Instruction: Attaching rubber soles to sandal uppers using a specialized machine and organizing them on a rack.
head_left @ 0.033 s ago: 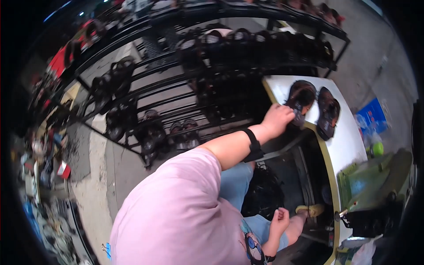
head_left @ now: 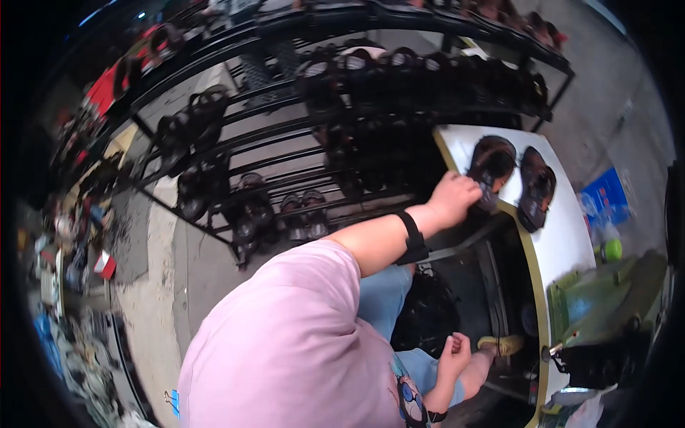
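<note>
Up far-right, I see my left hand (head_left: 454, 198) gripping the near sandal (head_left: 491, 168), its long axis running away; right hand (head_left: 455, 352) hangs clenched, empty, down near my lap.

Sandal under my fingers: dark brown sandal (head_left: 491, 165), strappy, lying flat, sole down, toe pointing away from my grip.
Second sandal: matching brown sandal (head_left: 535, 187), flat, just beside the first, beyond my fingertips.

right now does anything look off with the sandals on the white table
Nothing stands out. Two dark brown sandals lie side by side on the white table, soles down. The left hand rests on the heel end of the nearer one. No spill or damage shows.
</note>
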A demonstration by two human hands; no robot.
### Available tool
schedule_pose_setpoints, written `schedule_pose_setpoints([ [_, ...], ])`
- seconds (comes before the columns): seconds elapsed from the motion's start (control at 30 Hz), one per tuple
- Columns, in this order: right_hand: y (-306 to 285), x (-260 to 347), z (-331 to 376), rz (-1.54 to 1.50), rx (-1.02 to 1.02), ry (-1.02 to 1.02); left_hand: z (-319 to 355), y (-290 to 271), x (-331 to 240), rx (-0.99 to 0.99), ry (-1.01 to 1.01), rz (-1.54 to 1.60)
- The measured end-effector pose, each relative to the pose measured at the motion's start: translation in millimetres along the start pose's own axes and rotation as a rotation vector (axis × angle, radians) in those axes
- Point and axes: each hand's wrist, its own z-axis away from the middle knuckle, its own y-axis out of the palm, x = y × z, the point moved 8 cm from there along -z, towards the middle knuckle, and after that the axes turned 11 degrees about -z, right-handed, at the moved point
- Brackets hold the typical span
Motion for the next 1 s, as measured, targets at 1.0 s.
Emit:
schedule_pose_setpoints([
  [1.0,-69,82,28,-0.345,0.035,-0.25,77,-130,-221,0.663,-0.005,1.639],
])
